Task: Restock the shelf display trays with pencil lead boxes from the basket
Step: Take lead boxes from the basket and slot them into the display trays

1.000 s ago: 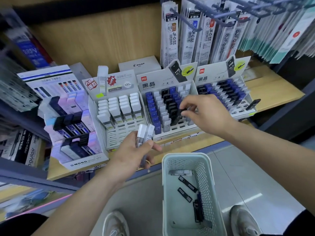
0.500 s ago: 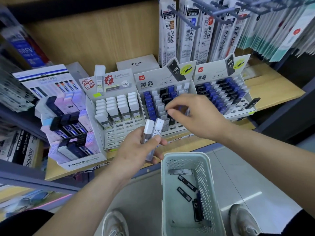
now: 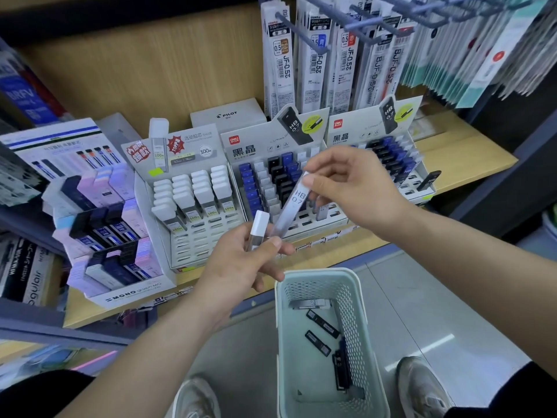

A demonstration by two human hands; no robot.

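Plastic lead box [image 3: 294, 203] slanting, white cap toward upper right

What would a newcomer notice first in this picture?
The two hands in the middle: the right hand pinches the white-capped top of a clear lead box marked HB 0.7, while the left hand grips a second white-capped box. Behind them stand display trays with rows of blue, white and black boxes. Below, a pale green basket holds a few more boxes.
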